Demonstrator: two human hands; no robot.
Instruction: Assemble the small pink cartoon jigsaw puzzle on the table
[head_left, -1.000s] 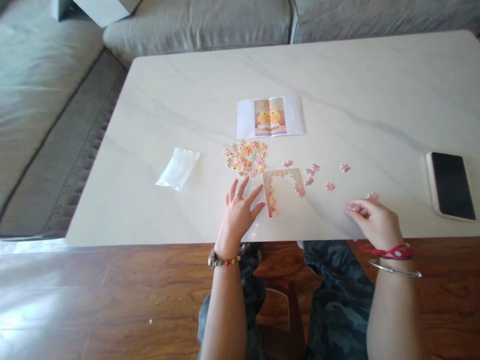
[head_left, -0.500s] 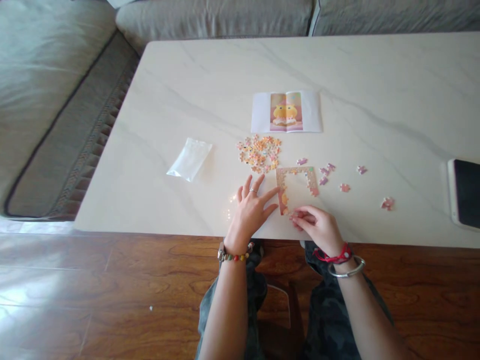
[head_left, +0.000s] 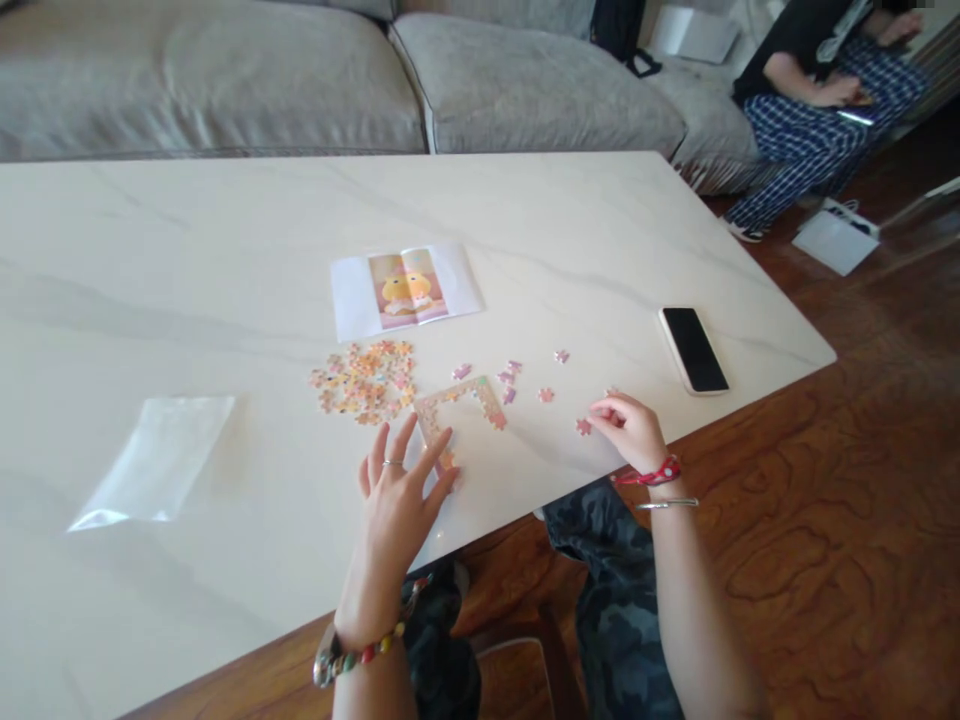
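Observation:
My left hand [head_left: 397, 490] lies with its fingers spread over the left side of a partly joined jigsaw border [head_left: 480, 388], covering some of that side. Off to the right, my right hand [head_left: 634, 430] has thumb and fingers pinched together at a pink jigsaw piece [head_left: 583, 427]. Another piece [head_left: 612, 391] shows just behind those fingers, partly hidden. Between the border and my right hand lie a pink piece [head_left: 546, 395], a purplish piece [head_left: 561, 356] and several purple pieces [head_left: 508, 378].
A heap of loose pieces [head_left: 367, 380] sits left of the border. Beyond is a creased picture sheet [head_left: 409, 288] with a yellow figure. A clear plastic bag [head_left: 161, 460] lies left, a phone [head_left: 694, 350] right. A seated person [head_left: 817, 100] is on the far sofa.
My right hand has moved from the border's lower end out to the right, among the loose pieces. My left hand stays on the border. The view has turned right, bringing the seated person in.

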